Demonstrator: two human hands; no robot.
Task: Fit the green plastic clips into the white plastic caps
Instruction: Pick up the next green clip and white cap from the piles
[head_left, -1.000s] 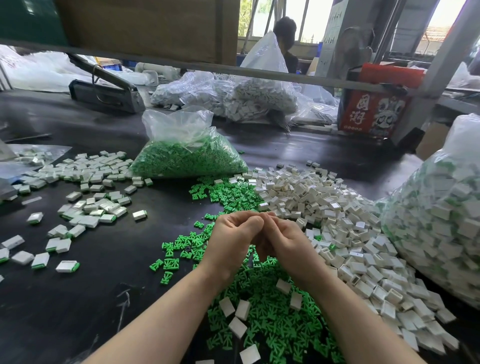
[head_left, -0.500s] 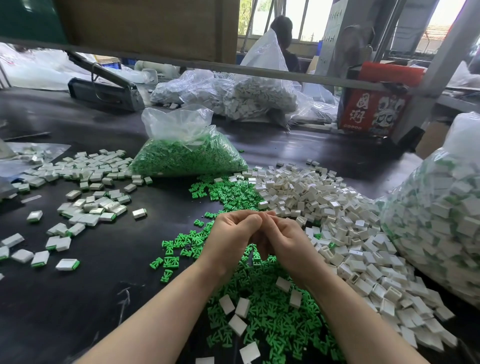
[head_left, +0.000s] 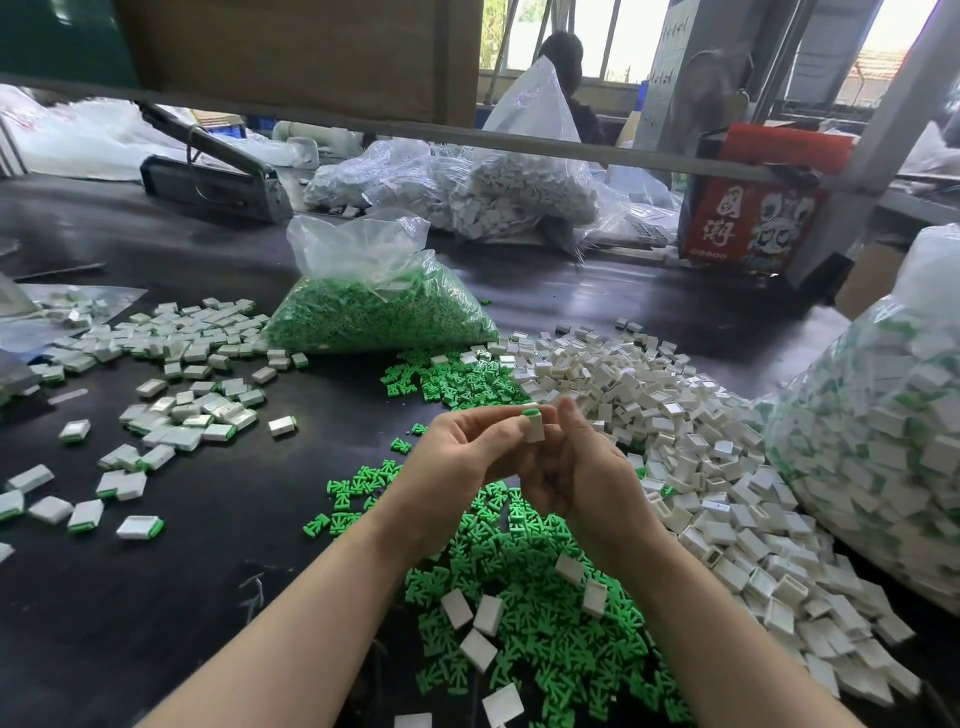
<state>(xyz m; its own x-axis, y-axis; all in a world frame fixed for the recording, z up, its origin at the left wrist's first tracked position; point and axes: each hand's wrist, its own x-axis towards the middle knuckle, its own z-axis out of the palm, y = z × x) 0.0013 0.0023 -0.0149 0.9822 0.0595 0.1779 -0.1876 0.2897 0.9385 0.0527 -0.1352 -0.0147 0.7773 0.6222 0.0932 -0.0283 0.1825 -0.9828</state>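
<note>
A small white rectangular plastic cap, green plastic clip seated above the grip, is pinched by the left hand; light, stiff, best held by its flat sides. The right hand is loosely curled beside it, its hold not discernible.

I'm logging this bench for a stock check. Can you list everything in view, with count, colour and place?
Loose green clips: too many to count, green, heap on the table under the arms.
Loose white caps: too many to count, white, heap to the right of the hands.
Assembled caps: dozens, white with green ends, scattered on the left.
Bag of clips: one, clear with green contents, table centre.
Bag of assembled caps: one, clear, right edge.
Bags of white parts: several, clear, far side.
Red box: one, red, far right.
Table: one, black.
Held cap: one, white with green showing on top, between the hands.
Left hand: pinches the held cap.
Right hand: fingers curled, beside the cap.
</note>
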